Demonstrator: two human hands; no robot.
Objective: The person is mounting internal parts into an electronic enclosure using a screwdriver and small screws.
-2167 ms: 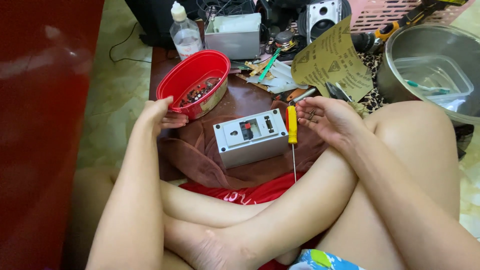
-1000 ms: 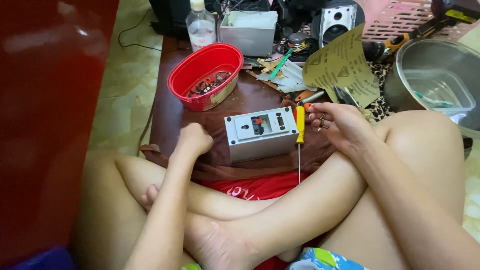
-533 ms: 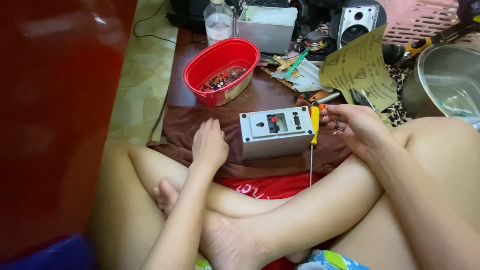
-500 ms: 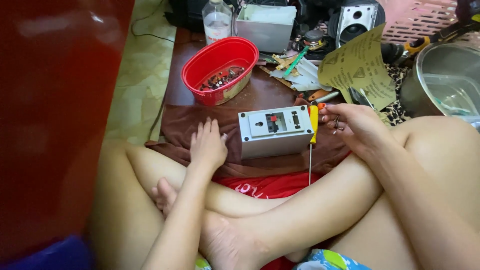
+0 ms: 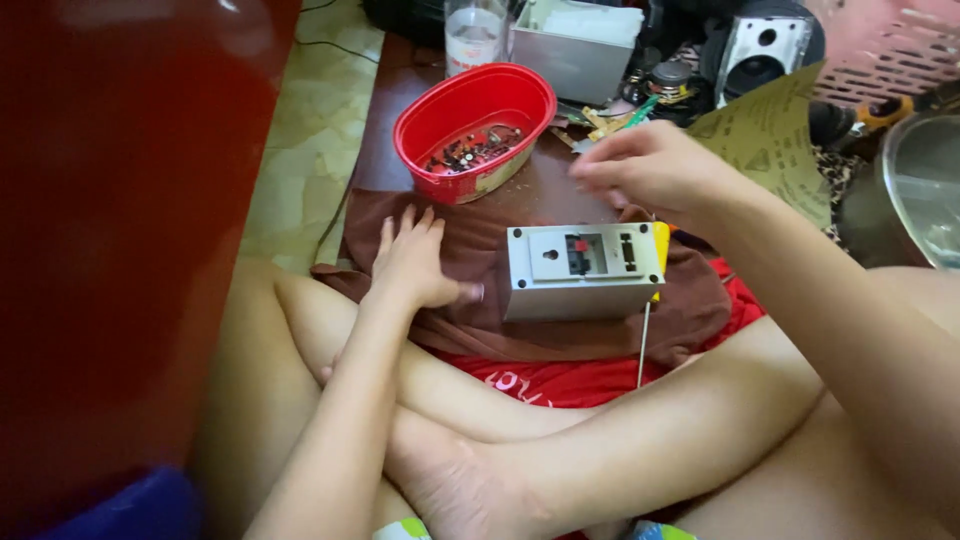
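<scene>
A small grey metal box [image 5: 585, 268] with a socket panel on top lies on a brown cloth [image 5: 455, 225] in front of my crossed legs. My left hand [image 5: 410, 262] rests flat on the cloth just left of the box, fingers spread, holding nothing. My right hand [image 5: 650, 170] hovers above the box's far edge with the fingertips pinched together; I see nothing between them. A yellow-handled screwdriver [image 5: 659, 242] lies against the box's right side, its thin shaft pointing toward me. A red oval bowl [image 5: 430, 120] with small electronic parts stands behind the cloth.
A red panel [image 5: 120, 200] fills the left side. Behind the bowl stand a plastic bottle [image 5: 475, 25], a grey case [image 5: 580, 50] and a small speaker [image 5: 760, 50]. A brown sandpaper sheet [image 5: 775, 135] and a metal pot [image 5: 915, 190] are at the right.
My left hand left the red bowl and came down flat on the cloth beside the box. My right hand rose from beside the screwdriver and moved left over the box.
</scene>
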